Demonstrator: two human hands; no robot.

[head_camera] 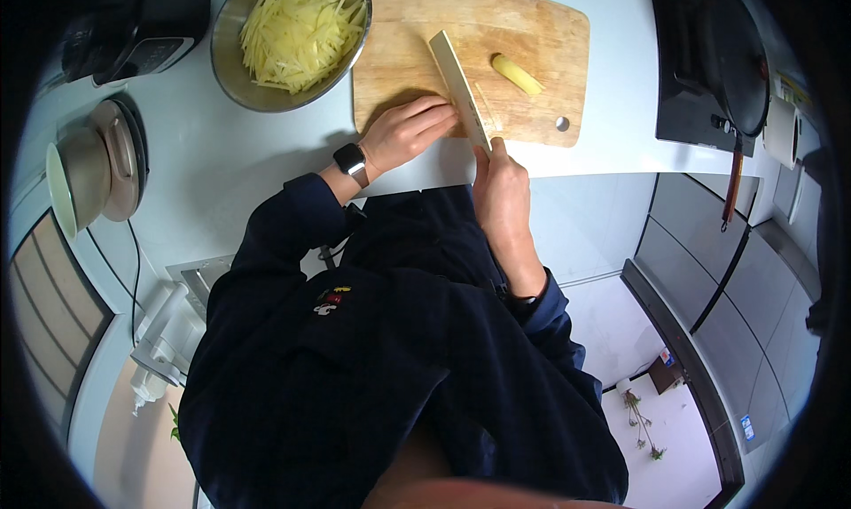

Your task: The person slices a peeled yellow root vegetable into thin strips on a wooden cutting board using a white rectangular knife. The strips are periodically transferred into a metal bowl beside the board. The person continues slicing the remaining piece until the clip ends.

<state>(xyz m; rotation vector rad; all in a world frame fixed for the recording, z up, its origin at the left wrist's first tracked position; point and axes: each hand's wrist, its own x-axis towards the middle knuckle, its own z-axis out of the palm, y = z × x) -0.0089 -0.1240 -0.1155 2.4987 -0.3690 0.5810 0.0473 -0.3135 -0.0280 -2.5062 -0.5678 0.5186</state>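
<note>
A kitchen knife (457, 84) with a broad pale blade is held by its handle in my right hand (503, 183) at the near edge of the wooden cutting board (412, 37). My left hand (411, 129) rests on the board with bent fingertips against the left side of the blade; what lies under them is mostly hidden. Thin pale strips (488, 107) lie on the board just right of the blade. Farther right is a peeled yellow piece, apparently potato (517, 74). A steel bowl (229, 64) at the board's left holds a heap of thin yellow shreds (299, 37).
A black frying pan (734, 60) with a wooden handle sits on the black cooktop (675, 110) at the right. At the left are a black appliance (156, 24), a pale bowl (80, 177) and a cable. The white counter's front edge runs close to my body.
</note>
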